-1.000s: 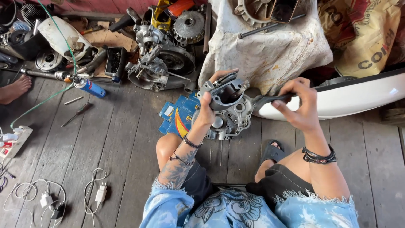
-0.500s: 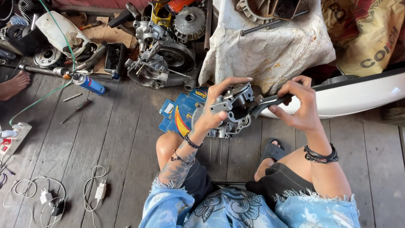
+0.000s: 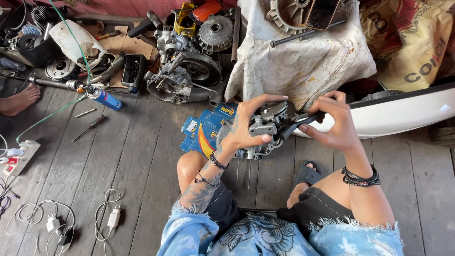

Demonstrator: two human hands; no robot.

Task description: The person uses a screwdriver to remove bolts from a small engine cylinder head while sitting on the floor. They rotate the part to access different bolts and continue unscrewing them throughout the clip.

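Head view: the left hand (image 3: 246, 125) has its grip closed over a grey metal engine part (image 3: 268, 125), held up above the wooden floor (image 3: 142, 156). The right hand (image 3: 332, 124) has its grip wrapped round a dark tool handle (image 3: 303, 121) that touches the part's right side. Just below the left grip lie blue boxes (image 3: 204, 132); beyond it, well apart, sits a stripped engine (image 3: 189, 71).
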